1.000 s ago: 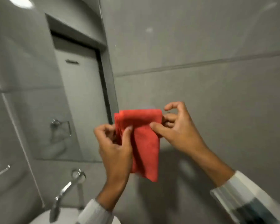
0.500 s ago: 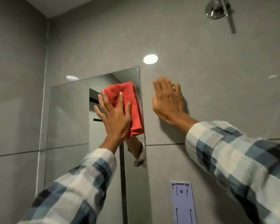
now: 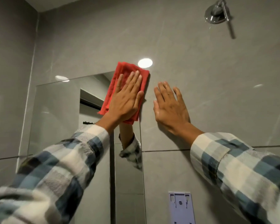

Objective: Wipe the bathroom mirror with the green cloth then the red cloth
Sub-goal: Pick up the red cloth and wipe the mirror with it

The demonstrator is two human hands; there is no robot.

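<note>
Pressing: red cloth (image 3: 127,73) flat against top right corner of mirror (image 3: 58,113), under left hand (image 3: 125,98).
Mirror, bare glass: stretches from cloth toward 7 and 8 o'clock; unwiped-looking expanse lies that way, judged only from cloth's corner position.
Cloth, long axis: folded pad, running roughly 1 to 7 o'clock; upper end overhangs mirror's top edge onto grey wall tile (image 3: 200,78).
Left hand, grip: fingers spread and flat, palm pinning cloth to glass, no pinch.
Mirror, right edge: vertical line just below cloth's lower end, at 6 o'clock from it.
Right hand (image 3: 170,107): open, fingers splayed, palm on tile at 3 o'clock from cloth, holding nothing; likely a brace.
Nearer hand: left, already on cloth.
Step judged: red-cloth pass starting at top corner; green cloth not in view.
Next move, judged: sweep toward 9 o'clock along top edge.
Risk: overhanging fold dragging on tile.
</note>
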